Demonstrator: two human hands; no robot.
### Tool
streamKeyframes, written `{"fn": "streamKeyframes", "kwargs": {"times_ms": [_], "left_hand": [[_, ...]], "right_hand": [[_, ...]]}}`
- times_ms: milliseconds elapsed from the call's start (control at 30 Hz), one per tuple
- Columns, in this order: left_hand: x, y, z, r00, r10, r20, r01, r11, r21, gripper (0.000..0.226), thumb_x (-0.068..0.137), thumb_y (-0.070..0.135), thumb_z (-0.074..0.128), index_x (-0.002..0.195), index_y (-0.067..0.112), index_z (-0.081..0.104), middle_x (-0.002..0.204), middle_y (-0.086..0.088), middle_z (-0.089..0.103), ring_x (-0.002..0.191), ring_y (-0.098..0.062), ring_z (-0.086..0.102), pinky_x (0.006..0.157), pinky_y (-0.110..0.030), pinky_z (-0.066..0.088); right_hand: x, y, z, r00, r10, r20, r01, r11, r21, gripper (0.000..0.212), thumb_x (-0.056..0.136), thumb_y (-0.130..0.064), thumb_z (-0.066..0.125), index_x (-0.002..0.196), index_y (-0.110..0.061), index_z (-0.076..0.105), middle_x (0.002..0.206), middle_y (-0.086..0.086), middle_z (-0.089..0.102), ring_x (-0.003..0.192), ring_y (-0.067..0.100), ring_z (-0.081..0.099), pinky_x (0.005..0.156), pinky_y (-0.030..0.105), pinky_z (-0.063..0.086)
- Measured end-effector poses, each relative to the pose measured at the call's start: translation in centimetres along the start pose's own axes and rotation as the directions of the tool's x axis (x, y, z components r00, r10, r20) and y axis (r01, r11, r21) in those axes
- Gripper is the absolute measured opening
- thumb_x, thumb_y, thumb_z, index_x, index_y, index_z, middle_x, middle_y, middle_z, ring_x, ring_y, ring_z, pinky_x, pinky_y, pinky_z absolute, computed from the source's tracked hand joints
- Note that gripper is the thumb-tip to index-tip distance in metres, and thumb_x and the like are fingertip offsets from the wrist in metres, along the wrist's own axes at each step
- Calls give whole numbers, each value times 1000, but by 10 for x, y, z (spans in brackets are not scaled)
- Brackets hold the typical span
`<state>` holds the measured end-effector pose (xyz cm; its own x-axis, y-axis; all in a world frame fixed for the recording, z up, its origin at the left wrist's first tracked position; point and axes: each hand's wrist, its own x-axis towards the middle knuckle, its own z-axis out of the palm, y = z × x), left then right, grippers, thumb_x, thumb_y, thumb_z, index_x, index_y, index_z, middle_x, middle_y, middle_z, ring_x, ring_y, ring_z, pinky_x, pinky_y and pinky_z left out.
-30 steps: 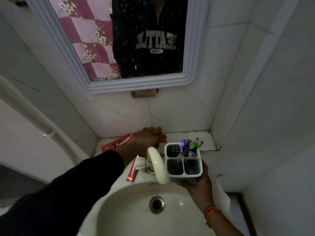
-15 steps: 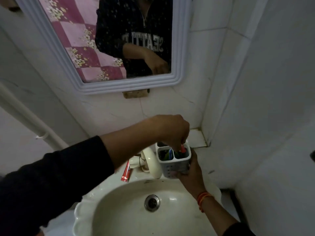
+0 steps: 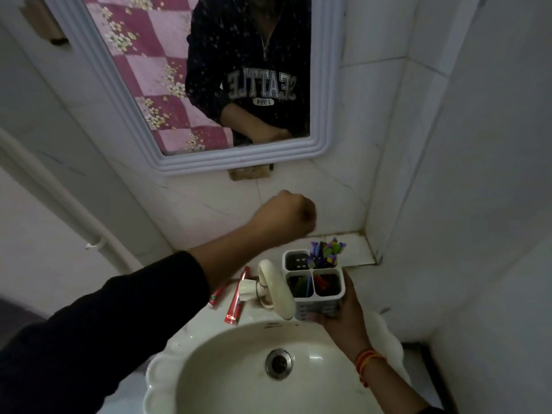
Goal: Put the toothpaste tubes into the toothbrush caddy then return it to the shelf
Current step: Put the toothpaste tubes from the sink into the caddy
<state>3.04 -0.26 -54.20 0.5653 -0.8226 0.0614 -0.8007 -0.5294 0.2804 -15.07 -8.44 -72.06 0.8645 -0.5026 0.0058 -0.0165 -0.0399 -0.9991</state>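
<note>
My right hand (image 3: 340,312) holds a white four-compartment toothbrush caddy (image 3: 313,303) from below, just right of the tap. A red toothpaste tube (image 3: 324,283) lies inside its front right compartment. Colourful toothbrushes (image 3: 327,251) stand in the back right compartment, and the back left one looks empty. My left hand (image 3: 283,216) hovers above and left of the caddy, fingers curled into a fist with nothing visible in it. Two more red toothpaste tubes (image 3: 236,303) (image 3: 217,297) lie on the sink ledge left of the tap.
A cream tap (image 3: 276,291) arches over the white basin (image 3: 227,354) with its drain (image 3: 279,363). The tiled shelf (image 3: 355,249) runs along the back wall into the right corner. A framed mirror (image 3: 167,162) hangs above. A white pipe (image 3: 59,198) slants at left.
My left hand picked a tube off the ledge, lowered it into the caddy's front right compartment, then rose away without it. The caddy stayed in my right hand.
</note>
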Motion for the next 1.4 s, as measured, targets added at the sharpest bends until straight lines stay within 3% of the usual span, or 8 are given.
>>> {"fn": "streamKeyframes", "kwargs": {"times_ms": [100,233,367,633,867,1067,1200,1400], "left_hand": [[8,-55,26,971,-205,119,189,973,133,23,86,25,66,106,17,73,104,-8,74,87,-21,70,83,-34,58],[5,-89,70,894,-332,300,251,927,278,33,87,18,65,119,9,63,121,-17,62,106,-32,62,88,-34,52],[6,-104,101,884,-363,295,281,916,287,34,93,12,58,125,2,59,128,-23,59,119,-38,57,97,-40,46],[5,-108,119,963,-208,174,108,883,456,35,94,28,56,125,12,60,131,-16,52,123,-35,48,90,-44,48],[9,-69,48,996,-29,87,20,995,103,44,97,47,51,135,24,50,109,-7,64,92,-26,63,78,-38,53],[-8,-4,-43,995,74,68,-85,980,181,30,77,43,81,101,25,74,87,9,73,77,-6,66,74,-34,59],[-16,42,-60,977,116,179,-150,971,185,23,84,30,76,106,23,75,94,7,73,87,-9,67,79,-28,57],[-16,60,-3,946,6,323,-114,942,315,26,83,23,70,109,19,74,97,-7,64,80,-24,67,63,-32,56]], "right_hand": [[1,0,-1,1000,22,-1,-22,999,-30,92,57,0,87,136,-27,48,129,-4,62,118,18,61,81,49,61],[2,3,-4,1000,3,1,-3,997,-71,100,54,1,91,138,-26,45,130,-7,62,120,11,60,95,46,56],[3,6,-3,1000,13,-5,-13,997,-74,102,53,0,93,138,-31,46,129,-11,63,119,8,60,94,35,56],[9,6,-3,1000,27,-4,-28,996,-80,94,59,7,85,137,-30,46,130,-11,61,120,6,58,95,37,55],[8,0,-3,1000,17,-15,-18,996,-84,91,63,8,82,138,-28,45,131,-13,59,118,-3,56,90,20,54],[7,-2,-4,999,44,1,-44,995,-91,92,62,4,85,135,-36,45,125,-27,60,116,-8,55,90,18,53],[8,-7,-4,1000,28,-7,-29,995,-100,91,63,5,84,131,-41,43,126,-26,55,113,-18,51,86,9,50],[11,-9,-2,1000,10,-14,-12,995,-99,94,62,10,81,123,-49,43,123,-25,56,108,-18,54,80,4,48]]}}
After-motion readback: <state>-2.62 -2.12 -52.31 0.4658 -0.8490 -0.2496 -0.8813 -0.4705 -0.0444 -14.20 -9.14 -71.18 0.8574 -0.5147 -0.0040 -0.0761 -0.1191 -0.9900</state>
